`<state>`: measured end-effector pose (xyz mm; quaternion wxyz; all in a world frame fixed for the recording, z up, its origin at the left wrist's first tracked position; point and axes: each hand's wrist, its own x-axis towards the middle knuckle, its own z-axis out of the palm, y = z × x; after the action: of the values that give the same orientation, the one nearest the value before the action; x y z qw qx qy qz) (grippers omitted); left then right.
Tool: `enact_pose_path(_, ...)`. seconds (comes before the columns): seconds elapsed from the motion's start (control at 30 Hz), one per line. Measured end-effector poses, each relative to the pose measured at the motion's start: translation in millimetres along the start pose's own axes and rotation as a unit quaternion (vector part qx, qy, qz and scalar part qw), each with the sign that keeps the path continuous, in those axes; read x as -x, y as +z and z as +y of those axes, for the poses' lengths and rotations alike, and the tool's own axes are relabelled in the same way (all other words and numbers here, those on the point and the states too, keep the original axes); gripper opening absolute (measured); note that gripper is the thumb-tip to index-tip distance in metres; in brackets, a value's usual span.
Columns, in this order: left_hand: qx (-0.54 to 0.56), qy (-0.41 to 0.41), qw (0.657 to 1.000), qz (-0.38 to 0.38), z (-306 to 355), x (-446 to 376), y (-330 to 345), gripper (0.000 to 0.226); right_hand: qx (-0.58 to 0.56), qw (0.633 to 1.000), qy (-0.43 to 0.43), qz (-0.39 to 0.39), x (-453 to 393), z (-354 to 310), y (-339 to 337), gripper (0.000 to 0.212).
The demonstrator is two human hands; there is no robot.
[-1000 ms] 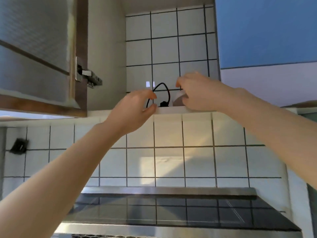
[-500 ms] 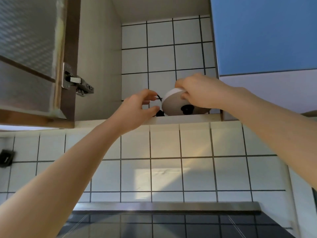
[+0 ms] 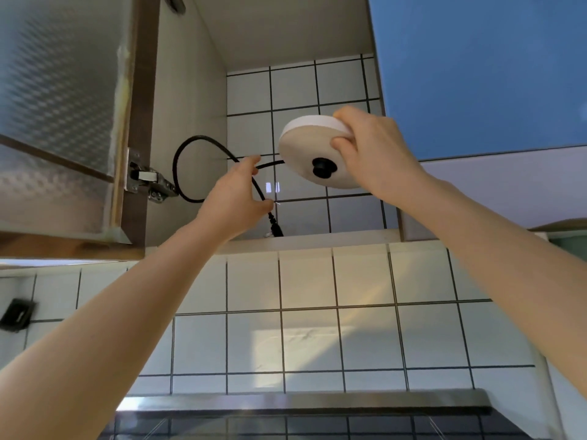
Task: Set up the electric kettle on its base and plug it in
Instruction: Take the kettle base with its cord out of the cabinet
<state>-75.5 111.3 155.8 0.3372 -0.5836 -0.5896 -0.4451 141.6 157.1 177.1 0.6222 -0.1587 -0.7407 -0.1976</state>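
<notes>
Our right hand (image 3: 374, 154) grips the round white plastic kettle base (image 3: 313, 150), tilted, up inside the open wall cabinet (image 3: 187, 100); our left hand (image 3: 236, 193) pinches its looping black power cord (image 3: 190, 173), plug (image 3: 275, 228) dangling just above the cabinet's shelf edge.

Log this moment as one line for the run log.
stage: fetching base from cupboard | right hand: grips kettle base, tilted, lifted off shelf | left hand: holds cord | plug: by shelf edge
</notes>
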Motion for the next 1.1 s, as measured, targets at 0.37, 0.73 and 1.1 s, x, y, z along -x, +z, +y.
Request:
enact_pose_path(0.37, -0.434, -0.045, 0.899, 0.037, 21, 6, -44, 0.048, -0.032, 0.995, 0.092, 0.037, 15, -1, 1, 0.026)
enact_pose_path(0.73, -0.427, 0.015, 0.899, -0.098, 8, -20, -78, 0.121, -0.079, 0.992, 0.078, 0.061, 26, -17, -10, 0.023)
enact_pose_path(1.1, -0.155, 0.043, 0.986, -0.034, -12, -30, -80, 0.106, -0.308, 0.937, 0.147, 0.08, 50, -33, -24, 0.02)
